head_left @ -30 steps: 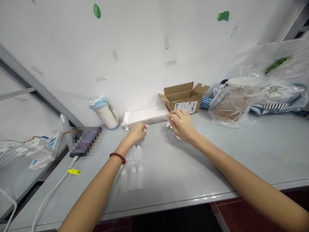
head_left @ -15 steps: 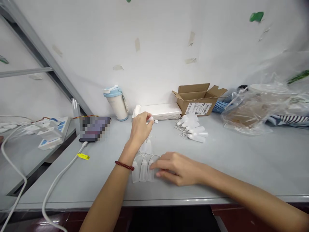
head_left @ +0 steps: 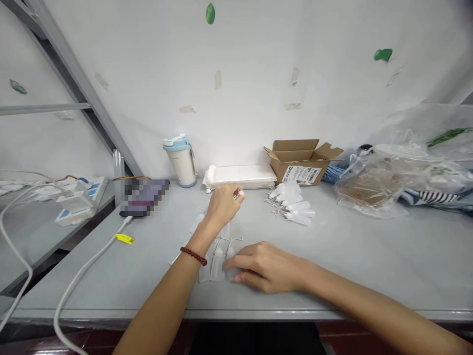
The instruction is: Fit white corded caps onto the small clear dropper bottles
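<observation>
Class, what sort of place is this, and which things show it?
Probably a packing or assembly workstation: small translucent white plastic bottles are grouped on a smooth grey table, near an open brown cardboard box.

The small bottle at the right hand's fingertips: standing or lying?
Lying: the small bottle is stretched along the table, its narrow end pointing away from the person. The right hand partly covers it.
</observation>
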Tool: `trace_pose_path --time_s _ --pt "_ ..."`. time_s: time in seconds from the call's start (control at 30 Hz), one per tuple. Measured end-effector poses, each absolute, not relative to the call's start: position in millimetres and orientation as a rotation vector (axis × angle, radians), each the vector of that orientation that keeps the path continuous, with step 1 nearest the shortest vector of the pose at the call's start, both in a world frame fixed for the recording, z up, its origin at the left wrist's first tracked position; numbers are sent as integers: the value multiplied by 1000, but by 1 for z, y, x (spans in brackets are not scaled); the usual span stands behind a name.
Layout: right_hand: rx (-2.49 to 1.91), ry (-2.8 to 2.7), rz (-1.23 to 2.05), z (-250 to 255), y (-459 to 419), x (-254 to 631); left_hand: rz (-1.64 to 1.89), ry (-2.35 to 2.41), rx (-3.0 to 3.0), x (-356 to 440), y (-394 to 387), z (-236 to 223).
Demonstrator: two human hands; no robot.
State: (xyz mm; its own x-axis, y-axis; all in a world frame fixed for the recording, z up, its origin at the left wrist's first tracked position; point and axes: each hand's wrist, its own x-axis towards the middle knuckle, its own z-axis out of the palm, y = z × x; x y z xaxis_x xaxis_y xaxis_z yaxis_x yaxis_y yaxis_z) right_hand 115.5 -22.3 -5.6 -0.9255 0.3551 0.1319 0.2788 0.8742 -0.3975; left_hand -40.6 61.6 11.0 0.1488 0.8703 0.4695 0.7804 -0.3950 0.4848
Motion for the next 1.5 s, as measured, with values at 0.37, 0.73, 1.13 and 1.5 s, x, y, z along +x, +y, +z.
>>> trace_pose_path --time_s 0.37,0.73,1.13,1.5 --pt "-551 -2891 404 -9 -20 116 1094 1605 2168 -40 62 9" --pt "-772 -2873 226 -12 -16 118 1078 1560 2170 -37 60 9" --pt "-1061 -2372 26 -17 31 153 1181 1387 1753 -45 63 15" --pt "-844 -2096 816 -8 29 151 979 1039 1508 -44 53 24"
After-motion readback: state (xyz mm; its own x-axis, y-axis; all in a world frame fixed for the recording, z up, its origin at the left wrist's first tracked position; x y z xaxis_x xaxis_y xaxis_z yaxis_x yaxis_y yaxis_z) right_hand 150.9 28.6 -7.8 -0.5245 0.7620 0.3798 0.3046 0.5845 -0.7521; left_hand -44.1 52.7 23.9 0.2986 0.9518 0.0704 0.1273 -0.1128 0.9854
